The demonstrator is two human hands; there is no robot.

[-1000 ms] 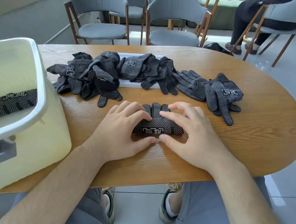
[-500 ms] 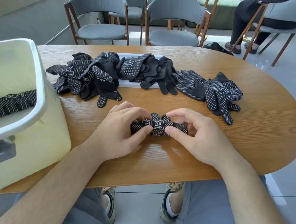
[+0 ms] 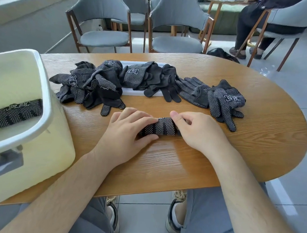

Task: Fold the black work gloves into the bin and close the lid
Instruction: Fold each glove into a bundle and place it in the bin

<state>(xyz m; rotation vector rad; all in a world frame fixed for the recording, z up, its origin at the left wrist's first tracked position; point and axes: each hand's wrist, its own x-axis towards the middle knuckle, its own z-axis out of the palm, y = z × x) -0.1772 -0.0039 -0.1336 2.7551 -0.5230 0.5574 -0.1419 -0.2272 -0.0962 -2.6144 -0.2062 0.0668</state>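
A rolled black dotted glove [image 3: 159,128] lies on the wooden table [image 3: 254,139] in front of me. My left hand [image 3: 127,132] grips its left end, thumb under and fingers over. My right hand [image 3: 200,131] holds its right end with the thumb on top. A heap of loose black gloves [image 3: 95,84] stretches across the far side of the table, with a spread pair [image 3: 224,102] at the right. The pale yellow bin [image 3: 41,142] stands open at the left, and a folded glove [image 3: 14,114] lies inside it.
A white flat lid or tray [image 3: 132,93] lies under the middle of the glove heap. Grey chairs [image 3: 176,42] stand behind the table. A seated person [image 3: 249,28] is at the back right. A dark bag [image 3: 221,54] lies on the floor.
The glove went from flat under both palms to a tight roll; its logo side has turned away and both hands have moved slightly away from me with it.
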